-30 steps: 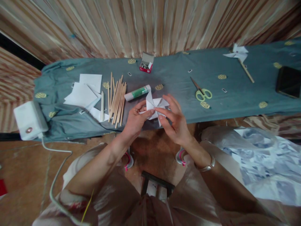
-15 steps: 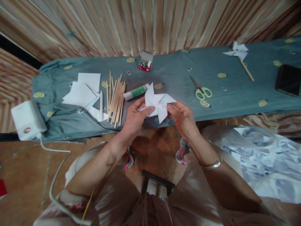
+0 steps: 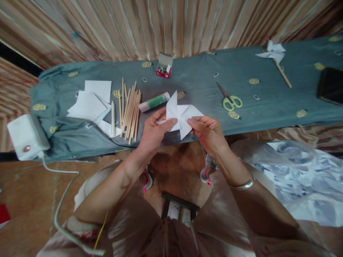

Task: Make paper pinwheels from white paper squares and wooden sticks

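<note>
Between my two hands is a white paper pinwheel [image 3: 180, 115], its points spread, held above the table's front edge. My left hand [image 3: 158, 125] pinches its left side, thumb on top and fingers underneath. On the right side, my right hand [image 3: 206, 129] grips it with the thumb near the centre. A glue stick [image 3: 154, 102] with a green label lies just behind my left hand. Wooden sticks [image 3: 130, 112] lie in a bunch to the left. Scissors [image 3: 229, 98] with green handles rest to the right.
A small red box [image 3: 164, 67] of metal pins stands open at the back. White paper sheets [image 3: 89, 103] and a white pen-like tool [image 3: 113, 117] lie left. A finished-looking pinwheel on a stick [image 3: 274, 53] and a dark phone [image 3: 331, 85] are right. A bag of paper pieces [image 3: 302, 175] sits below.
My right thumb has slid inward along the pinwheel toward its centre. My left hand keeps its hold. The view has shifted slightly.
</note>
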Demonstrator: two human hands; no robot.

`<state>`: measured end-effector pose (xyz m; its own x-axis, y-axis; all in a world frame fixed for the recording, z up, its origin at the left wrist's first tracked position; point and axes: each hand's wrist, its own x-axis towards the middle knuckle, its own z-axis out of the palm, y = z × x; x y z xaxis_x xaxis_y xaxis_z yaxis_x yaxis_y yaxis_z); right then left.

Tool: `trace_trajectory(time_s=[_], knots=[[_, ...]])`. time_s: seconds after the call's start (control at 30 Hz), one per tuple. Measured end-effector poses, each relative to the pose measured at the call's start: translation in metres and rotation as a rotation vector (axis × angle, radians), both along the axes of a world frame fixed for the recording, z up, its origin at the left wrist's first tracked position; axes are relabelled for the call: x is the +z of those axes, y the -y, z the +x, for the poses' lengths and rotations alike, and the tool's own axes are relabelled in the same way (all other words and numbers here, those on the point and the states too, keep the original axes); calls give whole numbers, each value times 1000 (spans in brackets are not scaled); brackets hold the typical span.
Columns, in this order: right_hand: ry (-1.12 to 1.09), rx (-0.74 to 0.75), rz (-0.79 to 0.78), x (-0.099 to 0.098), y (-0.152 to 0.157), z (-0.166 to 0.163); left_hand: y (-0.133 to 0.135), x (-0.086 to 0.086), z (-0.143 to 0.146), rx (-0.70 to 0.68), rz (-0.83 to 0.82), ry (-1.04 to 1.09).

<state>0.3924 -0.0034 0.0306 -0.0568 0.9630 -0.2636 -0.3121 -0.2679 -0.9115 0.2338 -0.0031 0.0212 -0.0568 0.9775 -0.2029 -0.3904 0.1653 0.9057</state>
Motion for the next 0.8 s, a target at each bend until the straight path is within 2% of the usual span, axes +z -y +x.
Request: trace_trajectory(time_s=[0.53,0.8], knots=[[-18,92,-11,1,2,-3,3,2,5,-38,-21,-33],[51,-51,77,-1,-1,0,-3,0,3,18,0,16]])
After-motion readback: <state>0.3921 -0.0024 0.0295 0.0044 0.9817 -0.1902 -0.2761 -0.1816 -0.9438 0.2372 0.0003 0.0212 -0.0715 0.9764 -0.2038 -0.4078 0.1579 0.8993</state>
